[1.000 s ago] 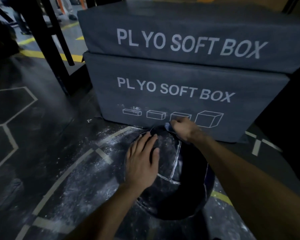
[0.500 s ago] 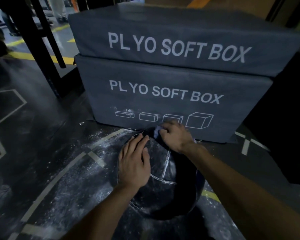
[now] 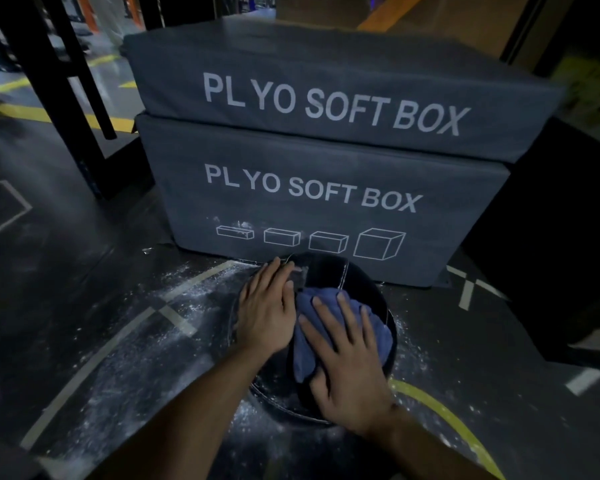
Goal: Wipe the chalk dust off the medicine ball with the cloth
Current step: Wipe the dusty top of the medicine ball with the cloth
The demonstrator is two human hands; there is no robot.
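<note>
A black medicine ball [image 3: 343, 275] with white stitching sits on the dark gym floor, against the lower plyo box. A blue cloth [image 3: 307, 344] lies bunched on the ball's top. My right hand [image 3: 347, 368] presses flat on the cloth with its fingers spread and straight. My left hand [image 3: 267, 306] rests flat on the ball's left side, fingers straight and pointing away from me. A little white chalk shows on the ball near my left fingertips.
Two stacked grey boxes [image 3: 326, 188] marked PLYO SOFT BOX stand right behind the ball. White chalk dust [image 3: 174, 344] is scattered over the floor around it. A black rack frame [image 3: 80, 109] stands at the back left. A dark block [image 3: 551, 265] sits to the right.
My right hand has drawn the cloth from the ball's far top edge back toward me, and now lies flat on it. My left hand has stayed on the ball's left side.
</note>
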